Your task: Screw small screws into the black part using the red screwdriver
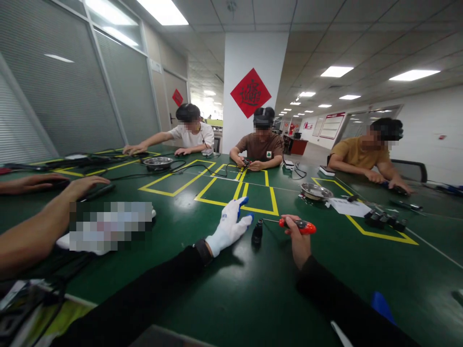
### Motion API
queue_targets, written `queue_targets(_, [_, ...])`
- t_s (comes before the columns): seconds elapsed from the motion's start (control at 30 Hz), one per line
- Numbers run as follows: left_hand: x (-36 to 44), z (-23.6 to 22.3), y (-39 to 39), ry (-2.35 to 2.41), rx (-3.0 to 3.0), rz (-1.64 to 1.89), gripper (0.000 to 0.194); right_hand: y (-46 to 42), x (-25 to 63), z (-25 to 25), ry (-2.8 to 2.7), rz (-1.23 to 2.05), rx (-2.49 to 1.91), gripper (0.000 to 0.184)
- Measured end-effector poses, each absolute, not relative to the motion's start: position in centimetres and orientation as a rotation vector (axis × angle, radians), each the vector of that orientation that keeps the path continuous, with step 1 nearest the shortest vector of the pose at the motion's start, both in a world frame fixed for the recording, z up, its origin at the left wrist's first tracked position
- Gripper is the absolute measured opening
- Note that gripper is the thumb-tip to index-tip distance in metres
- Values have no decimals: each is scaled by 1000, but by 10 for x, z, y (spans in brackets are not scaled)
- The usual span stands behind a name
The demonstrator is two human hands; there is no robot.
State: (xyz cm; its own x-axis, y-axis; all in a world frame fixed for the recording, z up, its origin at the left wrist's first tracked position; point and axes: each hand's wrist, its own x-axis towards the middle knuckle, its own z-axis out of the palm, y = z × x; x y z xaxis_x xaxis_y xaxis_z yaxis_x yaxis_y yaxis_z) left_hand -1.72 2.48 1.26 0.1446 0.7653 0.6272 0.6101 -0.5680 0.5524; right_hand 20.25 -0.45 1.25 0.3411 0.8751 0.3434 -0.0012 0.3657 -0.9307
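Observation:
A red and black screwdriver (pixel 306 227) is gripped in my bare right hand (pixel 298 241), its thin metal shaft pointing left. The shaft's tip is close to the top of a small black cylindrical part (pixel 257 233) that stands upright on the green table; whether they touch I cannot tell. Just left of that part is my left hand (pixel 230 225), in a white glove with blue fingertips. Its fingers are spread, with nothing held between them, and point away from me over the table.
Yellow tape (pixel 217 200) marks rectangles on the green table (pixel 173 299). Metal bowls (pixel 315 192) stand left and right. At right lie a white paper (pixel 349 207) and several black parts (pixel 385 220). A co-worker's arms (pixel 39 226) reach in from the left; other people sit opposite.

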Motion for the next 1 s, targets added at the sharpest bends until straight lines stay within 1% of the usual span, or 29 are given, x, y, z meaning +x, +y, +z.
queue_targets(0.03, [-25, 12, 32, 1408, 2191, 1461, 50, -5, 204, 13, -1085, 704, -1065, 25])
queue_targets(0.1, [-42, 11, 46, 1539, 2091, 1459, 47, -5, 205, 12, -1105, 726, -1101, 28])
queue_targets(0.17, [-55, 9, 58, 1706, 1946, 1298, 46, -4, 205, 12, -1084, 800, -1087, 36])
queue_targets(0.23, [-62, 6, 65, 1765, 1877, 1169, 45, -4, 204, 11, -1025, 892, -1035, 45])
queue_targets(0.3, [-63, 2, 67, 1759, 1930, 1114, 47, -3, 203, 12, -942, 1018, -978, 48])
queue_targets(0.43, [-60, -3, 66, 1710, 2115, 1050, 59, -4, 201, 16, -830, 1268, -911, 39])
queue_targets(0.67, [-61, -8, 72, 1643, 2075, 980, 84, -6, 199, 20, -832, 1328, -876, 30])
queue_targets(0.87, [-61, -8, 73, 1657, 2199, 902, 94, -6, 199, 18, -885, 1361, -856, 30])
queue_targets(1.0, [-61, -5, 71, 1670, 2244, 876, 92, -6, 199, 17, -917, 1368, -842, 29])
